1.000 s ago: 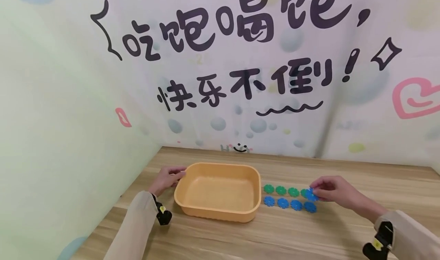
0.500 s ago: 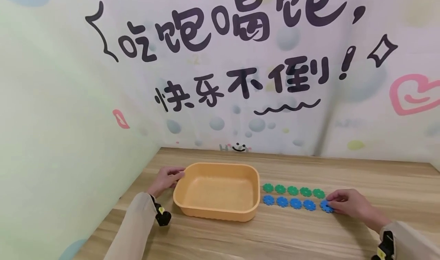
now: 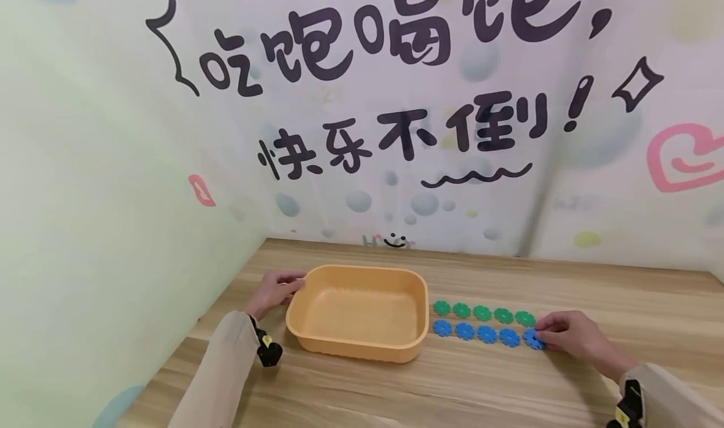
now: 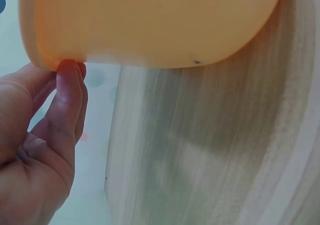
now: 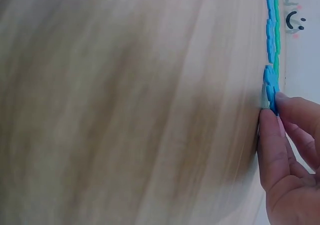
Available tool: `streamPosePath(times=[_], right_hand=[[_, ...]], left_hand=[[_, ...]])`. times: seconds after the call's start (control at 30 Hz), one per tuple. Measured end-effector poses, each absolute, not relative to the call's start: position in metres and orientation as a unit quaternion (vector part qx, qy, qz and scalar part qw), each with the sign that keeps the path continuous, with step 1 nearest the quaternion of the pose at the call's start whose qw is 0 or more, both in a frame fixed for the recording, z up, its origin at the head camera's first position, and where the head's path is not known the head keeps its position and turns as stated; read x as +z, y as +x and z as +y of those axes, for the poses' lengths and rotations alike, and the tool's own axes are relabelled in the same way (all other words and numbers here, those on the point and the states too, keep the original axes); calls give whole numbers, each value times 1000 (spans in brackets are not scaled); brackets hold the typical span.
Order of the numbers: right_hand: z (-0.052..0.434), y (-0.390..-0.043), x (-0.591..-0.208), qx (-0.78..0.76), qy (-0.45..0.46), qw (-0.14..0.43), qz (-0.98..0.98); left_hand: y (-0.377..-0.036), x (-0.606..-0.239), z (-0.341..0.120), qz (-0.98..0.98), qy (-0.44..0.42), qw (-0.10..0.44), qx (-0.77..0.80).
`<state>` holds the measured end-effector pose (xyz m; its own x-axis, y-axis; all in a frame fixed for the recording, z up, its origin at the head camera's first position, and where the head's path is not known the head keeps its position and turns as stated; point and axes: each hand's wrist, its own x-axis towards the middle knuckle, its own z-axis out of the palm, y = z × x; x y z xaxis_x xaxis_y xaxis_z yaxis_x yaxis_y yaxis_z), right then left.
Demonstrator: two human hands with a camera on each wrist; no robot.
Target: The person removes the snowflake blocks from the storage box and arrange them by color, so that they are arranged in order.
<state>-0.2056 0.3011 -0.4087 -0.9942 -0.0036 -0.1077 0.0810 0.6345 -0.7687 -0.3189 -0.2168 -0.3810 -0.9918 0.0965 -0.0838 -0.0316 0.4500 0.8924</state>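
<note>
An empty orange plastic tub (image 3: 362, 271) stands on the wooden table (image 3: 486, 384). My left hand (image 3: 294, 285) rests at its left rim; in the left wrist view straight fingers (image 4: 67, 85) touch the edge of the tub (image 4: 150, 25). To the right of the tub lie a row of green flower-shaped discs (image 3: 482, 313) and, nearer me, a row of blue ones (image 3: 477, 334). My right hand (image 3: 543, 337) pinches the rightmost blue disc (image 3: 532, 339), which lies flat on the table at the end of its row. The right wrist view shows thumb and finger on that blue disc (image 5: 270, 82).
Walls with painted lettering close in the table at the back and on the left (image 3: 113, 227). Bare wood stretches in front of the tub and to the right of the discs. Both sleeves carry small black wrist cameras (image 3: 267, 351).
A second ago my right hand held the blue disc over the right end of the rows. It set the disc down at the end of the blue row and nudged it slightly left. The left hand stayed put.
</note>
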Motion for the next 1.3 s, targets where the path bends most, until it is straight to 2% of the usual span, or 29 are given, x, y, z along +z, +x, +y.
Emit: streamPosePath(times=[0.43, 0.73, 1.17, 1.3], right_hand=[[301, -205, -409, -390, 22, 46, 919], [306, -201, -404, -483, 30, 73, 872], [309, -190, -383, -537, 5, 37, 843], [310, -184, -381, -543, 3, 21, 839]], left_hand=[[-317, -381, -217, 848, 22, 63, 526], [-315, -379, -217, 850, 25, 68, 522], [-310, -379, -219, 841, 42, 74, 534], [-304, -365, -215, 870, 42, 30, 490]])
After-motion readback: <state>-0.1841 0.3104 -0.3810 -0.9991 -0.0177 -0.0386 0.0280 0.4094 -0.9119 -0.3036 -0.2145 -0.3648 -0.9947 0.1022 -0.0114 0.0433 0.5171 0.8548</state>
